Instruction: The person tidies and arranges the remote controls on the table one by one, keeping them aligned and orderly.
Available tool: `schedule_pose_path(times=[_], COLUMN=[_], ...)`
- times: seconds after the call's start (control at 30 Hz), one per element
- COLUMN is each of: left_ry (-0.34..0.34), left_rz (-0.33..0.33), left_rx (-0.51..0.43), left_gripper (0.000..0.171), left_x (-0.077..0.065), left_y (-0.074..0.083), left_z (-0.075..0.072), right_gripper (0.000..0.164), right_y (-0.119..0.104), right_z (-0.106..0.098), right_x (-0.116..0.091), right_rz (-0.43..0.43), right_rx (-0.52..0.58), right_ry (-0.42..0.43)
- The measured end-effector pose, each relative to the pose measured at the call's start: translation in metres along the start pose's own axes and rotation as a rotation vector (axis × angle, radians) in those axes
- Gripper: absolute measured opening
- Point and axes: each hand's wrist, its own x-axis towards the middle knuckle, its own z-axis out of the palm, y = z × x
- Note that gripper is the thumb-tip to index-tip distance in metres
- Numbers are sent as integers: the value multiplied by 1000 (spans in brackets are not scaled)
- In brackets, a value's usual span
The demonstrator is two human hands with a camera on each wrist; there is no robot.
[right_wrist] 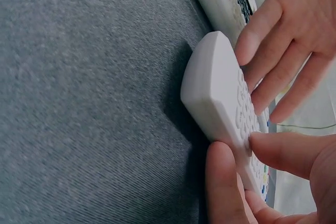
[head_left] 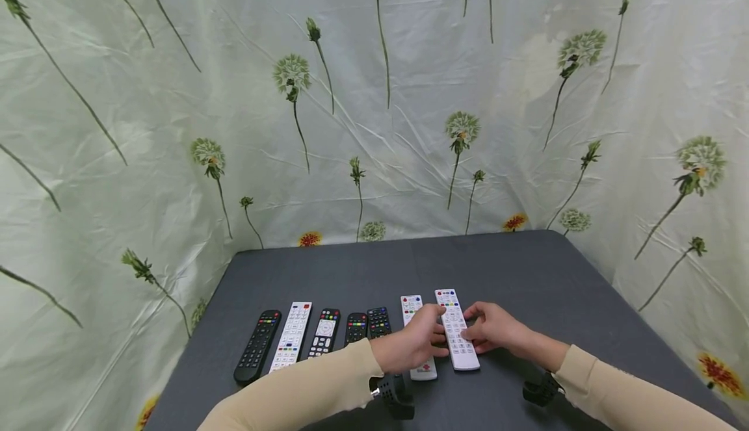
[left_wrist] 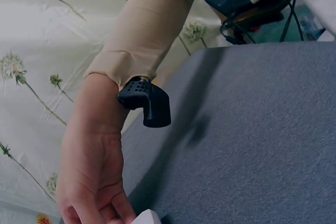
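A white remote control [head_left: 458,337] with rows of pale buttons lies at the right end of a row of remotes. My right hand [head_left: 499,331] pinches its right side, thumb on the button face and a fingertip against the edge, as the right wrist view shows. My left hand [head_left: 411,342] is at its left edge with fingers extended; whether they touch it I cannot tell. Beneath the left hand lies another white remote [head_left: 424,372], partly covered. In the left wrist view only a white corner of a remote [left_wrist: 147,217] shows by the fingers.
Left of my hands lie a long black remote [head_left: 256,350], a white remote [head_left: 291,335], a black remote with white buttons [head_left: 325,330] and two smaller black remotes [head_left: 355,330], partly behind my left arm. A flower-printed curtain [head_left: 409,145] hangs behind the dark table [head_left: 486,259].
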Motion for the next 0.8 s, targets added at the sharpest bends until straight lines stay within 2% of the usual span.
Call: schedule_pose_path(times=[0.1, 0.2, 0.43, 0.67, 0.8], left_ry=[9, -14, -13, 28, 44], left_rz=[15, 46, 159, 235, 280], left_rx=[-6, 3, 60, 115, 194], left_gripper=[57, 58, 54, 50, 46], left_x=[-3, -7, -9, -11, -14], left_y=[-1, 1, 17, 30, 37], left_z=[-2, -6, -28, -50, -62], right_gripper=[50, 53, 58, 50, 47], right_y=[1, 2, 0, -12, -25], right_z=[2, 4, 2, -6, -14], right_x=[0, -1, -1, 0, 0], right_rz=[2, 2, 4, 8, -48], right_rx=[-4, 2, -5, -48, -80], right_ry=[12, 12, 7, 65, 79])
